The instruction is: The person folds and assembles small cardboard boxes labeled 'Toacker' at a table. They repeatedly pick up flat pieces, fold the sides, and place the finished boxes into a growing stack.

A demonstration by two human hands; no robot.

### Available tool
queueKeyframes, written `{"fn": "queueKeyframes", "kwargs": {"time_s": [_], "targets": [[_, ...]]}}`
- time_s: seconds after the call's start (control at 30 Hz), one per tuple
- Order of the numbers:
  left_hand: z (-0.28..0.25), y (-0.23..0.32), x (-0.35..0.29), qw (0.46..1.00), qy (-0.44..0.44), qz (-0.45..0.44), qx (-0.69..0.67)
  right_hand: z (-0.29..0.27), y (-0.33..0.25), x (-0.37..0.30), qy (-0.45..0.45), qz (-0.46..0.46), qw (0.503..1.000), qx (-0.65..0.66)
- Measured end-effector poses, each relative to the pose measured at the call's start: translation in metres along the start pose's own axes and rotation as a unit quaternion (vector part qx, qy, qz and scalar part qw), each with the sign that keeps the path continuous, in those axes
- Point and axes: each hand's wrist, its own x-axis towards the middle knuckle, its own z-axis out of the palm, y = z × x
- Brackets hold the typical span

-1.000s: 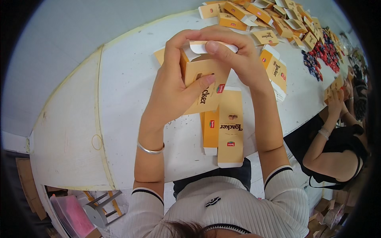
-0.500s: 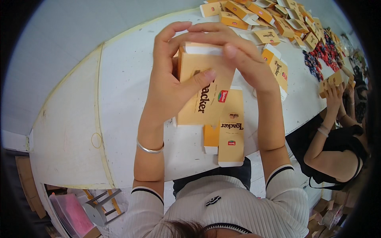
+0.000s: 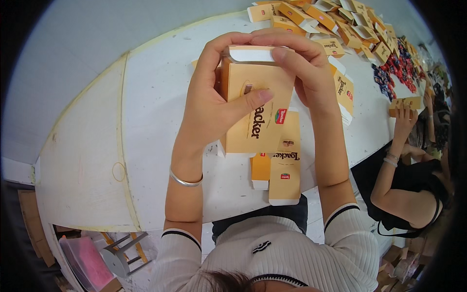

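Both my hands hold a pale orange cardboard box [image 3: 243,129] above the white table. My left hand [image 3: 206,92] grips its left side, thumb flat across the front face. With its thumb at the white end flap [image 3: 250,54], my right hand [image 3: 306,61] wraps the box's top right corner. The fingers of both hands meet behind the far end. Below the box, a flattened orange carton [image 3: 284,180] lies on the table near the front edge, beside a second orange carton [image 3: 260,171], partly covered.
A heap of orange cartons [image 3: 335,24] lies at the far right, beside red and blue wrapped pieces [image 3: 396,68]. More flat cartons [image 3: 344,92] lie by my right forearm. At right, a co-worker's hand [image 3: 404,119] holds a box. A grey stool [image 3: 116,263] stands lower left.
The box has tilted so its far end with the white flap shows more. My right hand has shifted slightly right, its thumb now at the flap. The co-worker's hand has moved a little.
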Motion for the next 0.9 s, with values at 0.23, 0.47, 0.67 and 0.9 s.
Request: {"fn": "queueKeyframes", "kwargs": {"time_s": [0.23,0.47,0.67,0.9], "targets": [[0.000,0.005,-0.002,0.999,-0.032,-0.019,0.005,-0.010,-0.006,-0.001,-0.052,-0.007,0.998,-0.030],[0.000,0.002,-0.001,0.999,-0.031,-0.011,0.021,-0.015,-0.003,0.001,-0.073,-0.005,0.996,-0.049],[-0.002,0.001,0.000,0.997,0.030,-0.031,-0.071,-0.008,-0.004,0.001,-0.092,-0.016,0.994,-0.049],[0.000,-0.001,0.004,0.988,0.110,0.009,-0.108,0.021,0.018,-0.003,0.050,-0.121,0.991,0.009]]}}
